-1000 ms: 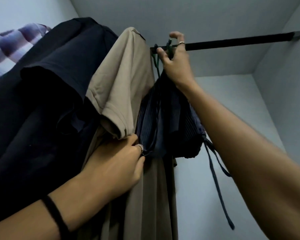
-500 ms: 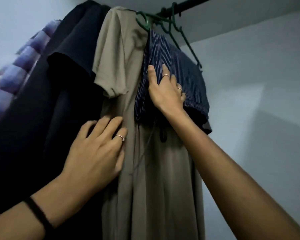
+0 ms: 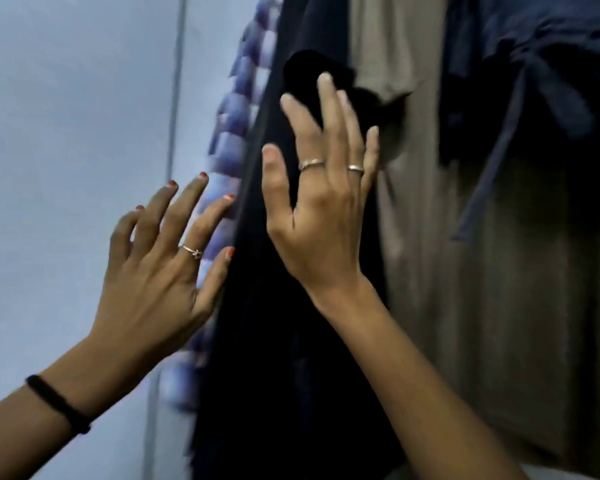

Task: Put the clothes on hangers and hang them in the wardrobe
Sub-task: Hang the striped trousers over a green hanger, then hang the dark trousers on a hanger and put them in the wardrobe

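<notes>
While four garments are seen hanging side by side in the wardrobe, no loose clothing is held in either hand. The left hand [image 3: 160, 268] is spread with its fingers apart, its fingertips [image 3: 227, 252] at the seam between the checked purple shirt [image 3: 232, 133] and the black garment [image 3: 267, 341]; whether the cloth is actually touched cannot be told through the blur. The right hand [image 3: 321, 209] is laid flat and open against the black garment, fingers straight, with nothing clamped. Just beside it the beige shirt [image 3: 482, 323] is hung, and further right the dark blue striped shorts [image 3: 534, 64] with their drawstring dangling. Rail and hangers are cut off above the view. The step in hand is judged to be tidying: the hung items are being parted or smoothed so that they sit evenly. If more clothes remain, the next move calls for both hands to be drawn out and another garment and hanger to be fetched, without the hanging pieces being dragged off
</notes>
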`<state>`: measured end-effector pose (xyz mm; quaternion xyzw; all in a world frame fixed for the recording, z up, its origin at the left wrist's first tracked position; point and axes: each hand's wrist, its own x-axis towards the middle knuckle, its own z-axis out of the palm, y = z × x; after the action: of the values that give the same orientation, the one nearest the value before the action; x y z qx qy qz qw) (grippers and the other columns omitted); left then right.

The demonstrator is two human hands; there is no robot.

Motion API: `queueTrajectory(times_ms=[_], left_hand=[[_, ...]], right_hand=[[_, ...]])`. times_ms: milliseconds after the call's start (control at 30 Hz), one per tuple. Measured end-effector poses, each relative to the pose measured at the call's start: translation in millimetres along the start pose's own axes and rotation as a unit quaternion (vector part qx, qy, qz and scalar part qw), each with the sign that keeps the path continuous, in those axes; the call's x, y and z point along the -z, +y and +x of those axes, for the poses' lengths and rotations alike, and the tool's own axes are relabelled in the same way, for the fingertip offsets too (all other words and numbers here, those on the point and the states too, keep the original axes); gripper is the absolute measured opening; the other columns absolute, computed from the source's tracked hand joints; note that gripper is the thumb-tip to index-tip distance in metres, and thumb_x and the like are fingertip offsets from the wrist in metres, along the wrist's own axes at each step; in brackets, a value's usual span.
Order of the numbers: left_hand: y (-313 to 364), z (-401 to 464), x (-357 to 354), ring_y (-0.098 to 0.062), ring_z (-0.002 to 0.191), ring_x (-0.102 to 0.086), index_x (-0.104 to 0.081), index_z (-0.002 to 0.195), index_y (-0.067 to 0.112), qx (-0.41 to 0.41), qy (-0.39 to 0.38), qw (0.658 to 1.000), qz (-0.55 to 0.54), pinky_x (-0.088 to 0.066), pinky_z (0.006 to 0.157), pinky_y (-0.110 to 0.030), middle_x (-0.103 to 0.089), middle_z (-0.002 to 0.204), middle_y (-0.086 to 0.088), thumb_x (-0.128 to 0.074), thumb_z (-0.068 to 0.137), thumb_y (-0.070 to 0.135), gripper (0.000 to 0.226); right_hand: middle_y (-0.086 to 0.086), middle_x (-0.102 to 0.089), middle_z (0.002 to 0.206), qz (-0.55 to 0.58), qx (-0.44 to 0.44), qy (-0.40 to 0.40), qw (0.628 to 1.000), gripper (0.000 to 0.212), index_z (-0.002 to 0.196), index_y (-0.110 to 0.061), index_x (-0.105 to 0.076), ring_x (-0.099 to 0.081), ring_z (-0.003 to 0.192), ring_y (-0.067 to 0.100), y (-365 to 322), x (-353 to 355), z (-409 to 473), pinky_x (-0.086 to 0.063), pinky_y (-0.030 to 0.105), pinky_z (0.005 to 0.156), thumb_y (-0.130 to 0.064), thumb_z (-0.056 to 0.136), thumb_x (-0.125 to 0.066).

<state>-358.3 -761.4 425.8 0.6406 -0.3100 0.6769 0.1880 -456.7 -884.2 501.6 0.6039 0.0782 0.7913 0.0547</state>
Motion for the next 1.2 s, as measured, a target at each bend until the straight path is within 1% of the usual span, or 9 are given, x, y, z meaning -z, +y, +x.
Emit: queueTrajectory(times_ms=[233,400,500,633,767,867,967,1033,1200], left_hand=[[-171.6,-120.0,110.5,-0.03,0.141,-0.028,-0.034,0.147,0.019,0.051,-0.194,0.963,0.179,-0.027,0.107,-0.049,-0.026,0.157,-0.007,-0.035,0.098,0.042,0.054],[-296.7,-196.8,271.2,-0.029,0.14,-0.03,-0.038,0.145,0.021,0.155,-0.282,0.9,0.293,-0.027,0.107,-0.046,-0.028,0.157,-0.005,-0.037,0.095,0.042,0.055],[-347.1,-245.5,371.8,-0.032,0.138,-0.035,-0.042,0.141,0.021,0.239,-0.349,0.843,0.333,-0.032,0.104,-0.049,-0.033,0.154,-0.007,-0.039,0.091,0.042,0.055],[-395.2,-321.5,543.6,-0.033,0.137,-0.038,-0.049,0.139,0.016,0.387,-0.394,0.716,0.427,-0.035,0.105,-0.05,-0.039,0.151,-0.01,-0.041,0.09,0.041,0.055],[-405.5,-386.5,684.7,-0.027,0.147,-0.012,-0.024,0.151,0.019,0.478,-0.447,0.581,0.483,-0.021,0.113,-0.043,-0.012,0.161,-0.005,-0.039,0.098,0.042,0.06],[-402.6,-426.0,763.5,-0.026,0.148,-0.008,-0.018,0.152,0.019,0.527,-0.468,0.501,0.502,-0.018,0.114,-0.042,-0.007,0.161,-0.004,-0.034,0.1,0.043,0.059],[-410.7,-454.7,825.7,-0.025,0.147,-0.011,-0.028,0.148,0.014,0.574,-0.462,0.451,0.504,-0.02,0.114,-0.043,-0.017,0.159,-0.005,-0.036,0.102,0.04,0.053],[-426.4,-469.5,867.0,-0.026,0.141,-0.022,-0.042,0.139,0.011,0.611,-0.467,0.413,0.489,-0.026,0.11,-0.044,-0.032,0.15,-0.008,-0.038,0.101,0.038,0.047],[-476.4,-516.0,973.7,-0.035,0.13,-0.038,-0.054,0.128,0.008,0.708,-0.541,0.241,0.384,-0.036,0.105,-0.048,-0.046,0.138,-0.015,-0.043,0.097,0.045,0.049]], right_hand=[[0.017,-0.035,0.152,0.158,0.088,-0.208,0.961,0.043,0.133,-0.011,-0.057,-0.032,0.142,0.029,-196.1,-75.1,-85.9,-0.02,0.05,0.116,-0.029,0.094,-0.053],[0.015,-0.034,0.153,0.236,0.107,-0.322,0.91,0.046,0.132,-0.012,-0.057,-0.032,0.142,0.029,-393.5,-97.1,-109.9,-0.021,0.049,0.116,-0.028,0.089,-0.059],[0.013,-0.03,0.155,0.288,0.106,-0.387,0.869,0.047,0.131,-0.012,-0.056,-0.027,0.144,0.028,-510.2,-92.9,-123.2,-0.014,0.052,0.116,-0.028,0.088,-0.06],[0.007,-0.005,0.162,0.4,0.173,-0.502,0.747,0.054,0.144,-0.018,-0.038,-0.001,0.149,0.022,-690.3,-58.0,-141.6,0.005,0.056,0.115,-0.036,0.094,-0.051],[0.006,0.002,0.162,0.475,0.261,-0.568,0.619,0.056,0.146,-0.024,-0.033,0.005,0.149,0.024,-839.0,-10.2,-162.2,0.002,0.057,0.115,-0.042,0.095,-0.048],[0.005,0.001,0.162,0.504,0.325,-0.595,0.535,0.055,0.145,-0.025,-0.035,0.004,0.149,0.023,-933.9,25.1,-181.3,0.002,0.055,0.115,-0.043,0.095,-0.049],[0.004,-0.002,0.161,0.537,0.361,-0.596,0.475,0.052,0.143,-0.026,-0.039,0.002,0.149,0.022,-1016.8,51.5,-198.3,0.002,0.053,0.116,-0.041,0.094,-0.051],[0.004,-0.004,0.161,0.561,0.38,-0.594,0.434,0.049,0.142,-0.024,-0.041,0.002,0.149,0.022,-1070.4,64.6,-204.7,0.003,0.051,0.116,-0.039,0.096,-0.05],[0.007,-0.009,0.161,0.574,0.417,-0.594,0.379,0.046,0.14,-0.02,-0.044,-0.004,0.148,0.025,-1203.9,77.6,-212.6,-0.002,0.05,0.117,-0.04,0.099,-0.047]])
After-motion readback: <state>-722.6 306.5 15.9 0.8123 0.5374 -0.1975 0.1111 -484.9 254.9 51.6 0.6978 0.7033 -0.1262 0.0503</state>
